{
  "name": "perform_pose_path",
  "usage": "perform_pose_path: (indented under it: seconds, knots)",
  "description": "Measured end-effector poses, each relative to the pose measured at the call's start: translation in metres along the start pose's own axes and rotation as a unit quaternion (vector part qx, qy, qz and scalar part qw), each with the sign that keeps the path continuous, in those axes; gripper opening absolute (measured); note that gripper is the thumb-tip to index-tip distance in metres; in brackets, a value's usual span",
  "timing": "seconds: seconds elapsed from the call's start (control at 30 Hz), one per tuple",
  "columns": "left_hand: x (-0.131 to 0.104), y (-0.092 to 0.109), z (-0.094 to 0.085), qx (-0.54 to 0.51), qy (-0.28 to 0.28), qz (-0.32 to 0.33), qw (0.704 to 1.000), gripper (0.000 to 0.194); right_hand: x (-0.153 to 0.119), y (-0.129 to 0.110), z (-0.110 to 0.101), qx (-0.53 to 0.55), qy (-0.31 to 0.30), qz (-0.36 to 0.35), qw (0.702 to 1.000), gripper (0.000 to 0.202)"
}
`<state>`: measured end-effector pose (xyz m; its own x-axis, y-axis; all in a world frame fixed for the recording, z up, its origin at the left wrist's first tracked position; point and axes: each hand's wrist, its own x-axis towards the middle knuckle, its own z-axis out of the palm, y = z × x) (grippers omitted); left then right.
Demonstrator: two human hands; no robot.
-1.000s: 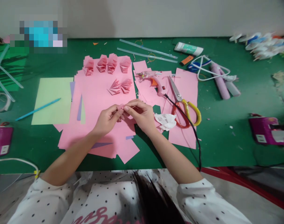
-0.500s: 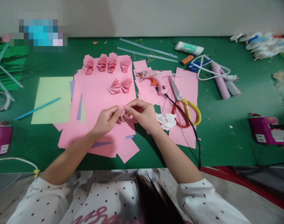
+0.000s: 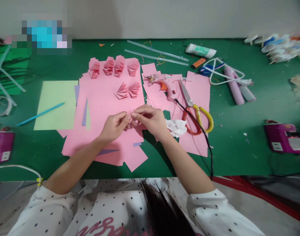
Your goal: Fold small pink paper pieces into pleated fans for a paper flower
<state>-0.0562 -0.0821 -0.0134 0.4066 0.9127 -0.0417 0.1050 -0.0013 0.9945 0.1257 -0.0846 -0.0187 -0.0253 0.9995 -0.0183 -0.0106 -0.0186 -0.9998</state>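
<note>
My left hand (image 3: 117, 124) and my right hand (image 3: 151, 119) meet over the stack of pink paper (image 3: 103, 108). Both pinch a small pink paper piece (image 3: 130, 114) between thumbs and fingertips, which cover most of it. Beyond them, two fan-folded pink pieces (image 3: 127, 90) lie on the stack, and several folded pink pieces (image 3: 118, 66) stand along its far edge. A pink glue gun (image 3: 168, 89) rests on pink sheets to the right, beside open scissors (image 3: 189, 98) with red and yellow handles. Crumpled white tissue (image 3: 176, 127) lies just right of my right wrist.
Left are a pale green sheet (image 3: 55, 111) with a blue pencil (image 3: 41, 114) and a purple box (image 3: 3, 147). Clear sticks (image 3: 156, 55), a white-green tube (image 3: 201, 51) and a lilac tool (image 3: 233, 85) lie farther back. A black cord (image 3: 201, 127) crosses the scissors' handles.
The camera view has shifted slightly. The pink piece between my fingertips shows less than before; my hands stay in nearly the same place.
</note>
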Motion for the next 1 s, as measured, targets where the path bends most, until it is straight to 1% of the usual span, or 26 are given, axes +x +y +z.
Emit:
perform_pose_path:
  seconds: [0.13, 0.3, 0.47, 0.7, 0.8, 0.9, 1.0]
  knots:
    - [-0.001, -0.001, 0.0, -0.028, 0.01, -0.019, 0.999, 0.041, 0.001, -0.002, -0.001, 0.008, 0.032, 0.009, 0.999, 0.039]
    - [0.0, -0.003, 0.001, -0.033, 0.033, -0.025, 0.999, 0.035, -0.001, -0.003, 0.001, 0.03, 0.013, 0.045, 0.998, 0.043]
    - [-0.001, -0.003, 0.003, -0.028, 0.036, -0.021, 0.999, 0.032, -0.001, -0.005, 0.005, 0.039, 0.002, 0.049, 0.998, 0.051]
    - [0.0, -0.002, 0.002, -0.039, 0.036, -0.032, 0.998, 0.034, -0.003, -0.004, 0.01, 0.042, 0.006, 0.059, 0.997, 0.053]
    - [0.001, -0.002, 0.002, -0.044, 0.033, -0.034, 0.998, 0.037, -0.005, -0.001, 0.013, 0.028, 0.005, 0.046, 0.999, 0.053]
    - [0.002, -0.003, 0.002, -0.046, 0.033, -0.031, 0.998, 0.039, -0.008, 0.0, 0.015, -0.003, 0.013, 0.027, 1.0, 0.05]
    - [0.002, -0.003, 0.002, -0.046, 0.038, -0.023, 0.998, 0.039, -0.01, -0.002, 0.015, 0.001, 0.017, 0.028, 0.999, 0.048]
